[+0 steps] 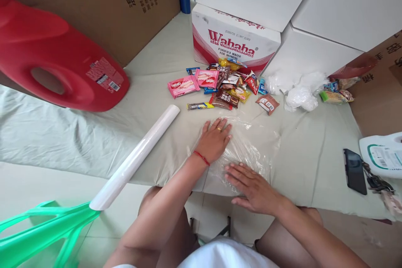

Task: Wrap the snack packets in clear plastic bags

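Note:
A sheet of clear plastic film [251, 146], wrinkled and shiny, lies on the cloth at the table's near edge; I cannot tell whether it is a bag. My left hand [215, 140], with a ring and a red string bracelet, rests on its left part, fingers stretched out. Closer to me, my right hand [251, 186] lies palm down over the film's near edge with its fingers extended. Neither hand grips anything. Just beyond them is a pile of wrapped snacks, with pink wafer packs [184, 86], brown cocoa packets [228, 98] and a yellow-and-grey stick packet [200, 106].
A white roll [135, 159] lies at left, sticking out past the table edge above a green stool [47, 234]. A red jug [63, 54] stands behind it. Beyond the snacks is a Wahaha carton [235, 39]. Crumpled plastic bags [298, 90] and a phone [354, 171] lie right.

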Demonstrator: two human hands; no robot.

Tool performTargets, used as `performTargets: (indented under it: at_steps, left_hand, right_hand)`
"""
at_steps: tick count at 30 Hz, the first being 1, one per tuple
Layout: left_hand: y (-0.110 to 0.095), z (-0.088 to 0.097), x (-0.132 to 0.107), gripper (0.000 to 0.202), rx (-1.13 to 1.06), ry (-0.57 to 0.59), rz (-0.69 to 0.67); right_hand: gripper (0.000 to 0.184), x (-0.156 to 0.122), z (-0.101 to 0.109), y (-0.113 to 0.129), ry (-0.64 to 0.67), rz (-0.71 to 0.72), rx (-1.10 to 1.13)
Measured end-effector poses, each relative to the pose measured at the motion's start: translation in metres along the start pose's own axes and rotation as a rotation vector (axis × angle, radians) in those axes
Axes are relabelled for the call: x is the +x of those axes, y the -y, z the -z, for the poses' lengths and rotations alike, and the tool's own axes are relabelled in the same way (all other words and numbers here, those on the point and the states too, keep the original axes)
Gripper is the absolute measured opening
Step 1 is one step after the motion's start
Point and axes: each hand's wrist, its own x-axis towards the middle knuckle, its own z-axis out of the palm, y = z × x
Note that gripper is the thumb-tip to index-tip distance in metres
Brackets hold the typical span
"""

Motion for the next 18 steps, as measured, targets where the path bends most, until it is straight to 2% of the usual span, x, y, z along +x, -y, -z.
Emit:
performTargets:
  at_steps: [3,6,7,9,11,13,14,16,18]
  left_hand:
    - [0.008,-0.003,0.001,0.049,0.025,-0.03,0.106]
    - [0.008,0.0,0.005,0.048,0.035,-0.099,0.194]
    - [0.006,0.001,0.007,0.046,0.033,-0.134,0.204]
    - [0.001,0.002,0.009,0.039,0.007,-0.221,0.187]
    - [-0.004,0.002,0.011,0.029,-0.059,-0.311,0.134]
    - [-0.005,0.001,0.012,0.025,-0.156,-0.402,0.111]
    - [-0.003,0.001,0.012,0.024,-0.21,-0.448,0.124]
    - [0.001,0.003,0.013,0.024,-0.334,-0.528,0.19]
    - [0.007,0.009,0.015,0.023,-0.466,-0.58,0.26]
  right_hand:
    - [0.081,-0.031,0.006,-0.016,-0.019,-0.057,-0.013]
    - [0.077,-0.055,0.01,-0.018,-0.071,-0.068,0.003]
    - [0.073,-0.059,0.013,-0.016,-0.128,-0.072,0.027]
    - [0.06,-0.059,0.023,-0.009,-0.323,-0.13,0.076]
    - [0.049,-0.047,0.038,0.0,-0.558,-0.261,0.087]
    - [0.048,-0.024,0.053,0.007,-0.689,-0.388,0.063]
    - [0.044,-0.009,0.058,0.009,-0.687,-0.427,0.05]
    - [0.036,0.024,0.058,0.011,-0.583,-0.493,0.016]
    - [0.05,0.057,0.045,0.011,-0.453,-0.569,-0.03]
